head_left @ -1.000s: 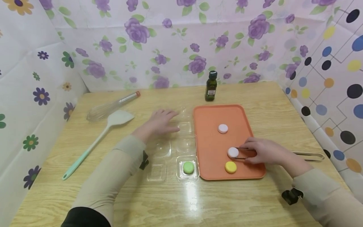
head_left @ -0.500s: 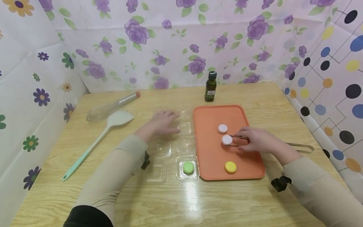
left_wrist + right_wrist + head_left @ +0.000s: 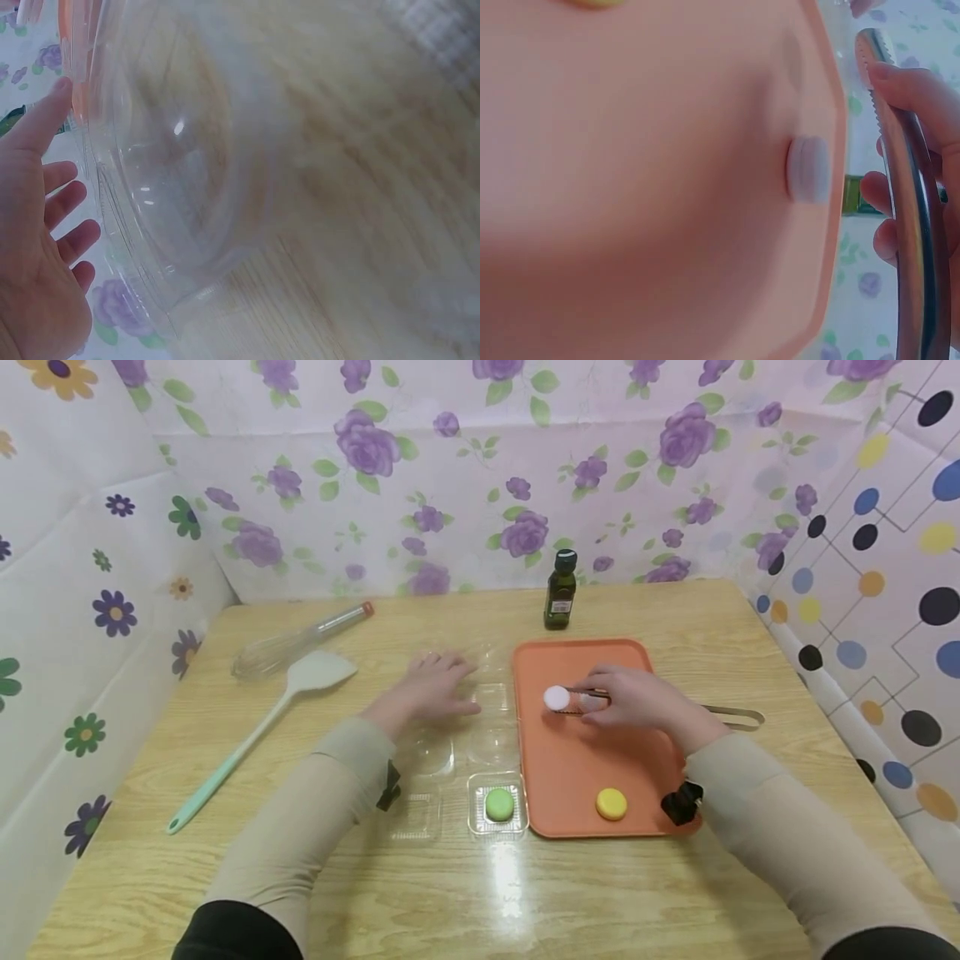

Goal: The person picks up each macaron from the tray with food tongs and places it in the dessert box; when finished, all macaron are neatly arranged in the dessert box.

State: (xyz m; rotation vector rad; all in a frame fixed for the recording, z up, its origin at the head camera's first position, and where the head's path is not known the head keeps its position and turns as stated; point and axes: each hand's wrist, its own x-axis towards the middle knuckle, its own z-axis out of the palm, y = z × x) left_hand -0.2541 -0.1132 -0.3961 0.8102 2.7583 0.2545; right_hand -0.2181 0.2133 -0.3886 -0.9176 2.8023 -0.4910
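My right hand (image 3: 630,700) grips metal tongs (image 3: 735,717), whose toothed tips pinch a white macaron (image 3: 557,698) above the upper left part of the orange tray (image 3: 558,777). Behind the tongs a pale pink macaron (image 3: 808,169) lies on the tray, partly covered in the head view. A yellow macaron (image 3: 611,804) rests near the tray's front edge. Left of the tray, a green macaron (image 3: 499,805) sits in a clear plastic compartment (image 3: 474,827). My left hand (image 3: 429,690) is spread beside clear plastic packaging (image 3: 172,157), fingers loosely extended and holding nothing.
A green bottle (image 3: 559,593) stands behind the tray. On the left lie a whisk (image 3: 307,639) and a spatula (image 3: 251,735) with a mint handle. Another clear compartment (image 3: 415,815) is left of the green macaron. Patterned cloths border the wooden table (image 3: 360,893).
My right hand has carried the tongs and white macaron up and left across the tray, away from the yellow macaron and past the pale pink one. The left hand has stayed almost still.
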